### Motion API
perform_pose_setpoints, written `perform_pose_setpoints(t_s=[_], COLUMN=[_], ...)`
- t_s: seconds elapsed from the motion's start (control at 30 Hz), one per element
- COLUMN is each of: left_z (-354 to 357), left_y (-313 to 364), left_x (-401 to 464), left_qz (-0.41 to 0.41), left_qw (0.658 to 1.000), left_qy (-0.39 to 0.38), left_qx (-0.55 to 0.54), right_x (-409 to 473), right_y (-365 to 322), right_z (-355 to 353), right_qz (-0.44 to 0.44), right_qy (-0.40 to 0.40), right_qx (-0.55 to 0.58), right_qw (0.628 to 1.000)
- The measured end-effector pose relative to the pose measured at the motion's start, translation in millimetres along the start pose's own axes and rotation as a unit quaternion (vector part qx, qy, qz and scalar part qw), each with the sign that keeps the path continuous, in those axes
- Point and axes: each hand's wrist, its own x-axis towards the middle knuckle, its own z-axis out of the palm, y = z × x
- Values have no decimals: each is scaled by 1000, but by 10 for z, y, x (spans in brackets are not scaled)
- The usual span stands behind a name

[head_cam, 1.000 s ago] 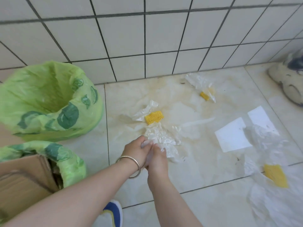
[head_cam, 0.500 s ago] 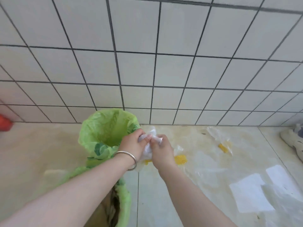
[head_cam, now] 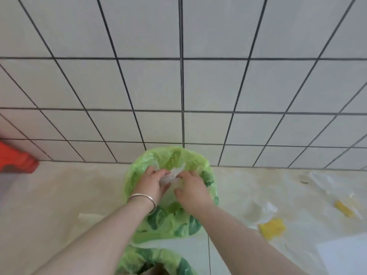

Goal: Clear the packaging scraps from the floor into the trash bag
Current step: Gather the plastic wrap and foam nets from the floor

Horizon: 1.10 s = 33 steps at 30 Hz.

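A green trash bag (head_cam: 200, 161) stands open on the floor against the tiled wall. Over its mouth, my left hand (head_cam: 152, 183) and my right hand (head_cam: 191, 188) both grip one crumpled clear plastic scrap (head_cam: 172, 174) between them. The left wrist wears a silver bangle. On the floor to the right lie a clear wrapper with a yellow piece (head_cam: 272, 227), a second yellow piece in plastic (head_cam: 343, 208) further right, and a white paper sheet (head_cam: 345, 255) at the lower right.
A second green bag (head_cam: 174, 264) lines something at the bottom edge, close under my arms. A red object (head_cam: 14, 157) sits at the far left by the wall. The tiled wall (head_cam: 182, 86) rises right behind the trash bag.
Both hands lifted the clear plastic scrap off the floor and carried it left, from beside the bag to over its open mouth. The view swung left and up.
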Motion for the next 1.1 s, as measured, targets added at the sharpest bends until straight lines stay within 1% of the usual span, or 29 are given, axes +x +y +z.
perform_pose_setpoints(t_s=[0.07,0.13,0.17,0.23,0.33,0.4,0.47,0.53,0.6,0.63,0.7,0.73,0.8,0.87,0.97,1.03,1.1], left_z=[97,167,191,222,183,131,111,153,267,349,563,694,978,1277,1688,1951,2175], left_y=[-57,-65,-69,-78,6,139,316,557,842,994,1271,1385,1555,1657,1740,1769,1793], left_x=[84,126,144,198,181,115,18,-102,-225,-284,-392,-437,-506,-526,-479,-431,-368], left_qz=[-60,-92,-96,-91,-68,-22,39,95,153,178,217,231,235,216,168,149,137], left_qw=[992,973,966,961,959,967,979,985,981,979,974,972,968,964,964,959,954], left_qy=[-93,-170,-187,-187,-144,-80,4,68,91,88,64,37,-25,-78,-138,-174,-202], left_qx=[66,129,153,184,233,240,198,128,73,53,31,37,85,135,151,164,175], right_x=[45,40,42,43,22,-48,-176,-323,-479,-559,-738,-836,-1041,-1243,-1487,-1568,-1548], right_y=[44,56,67,89,130,194,294,454,675,810,1105,1266,1601,1956,2486,2776,2970], right_z=[96,161,192,219,205,161,101,47,-9,-43,-105,-129,-149,-178,-236,-233,-191], right_qz=[16,19,10,-16,-71,-98,-99,-92,-76,-61,-20,10,95,207,373,452,522], right_qy=[-34,-37,-33,-27,9,70,144,229,289,299,300,297,278,248,203,165,135], right_qx=[-75,-122,-139,-168,-188,-132,-52,-1,43,59,87,99,114,127,151,181,231], right_qw=[996,992,990,985,980,984,983,969,953,950,950,950,949,938,893,858,810])
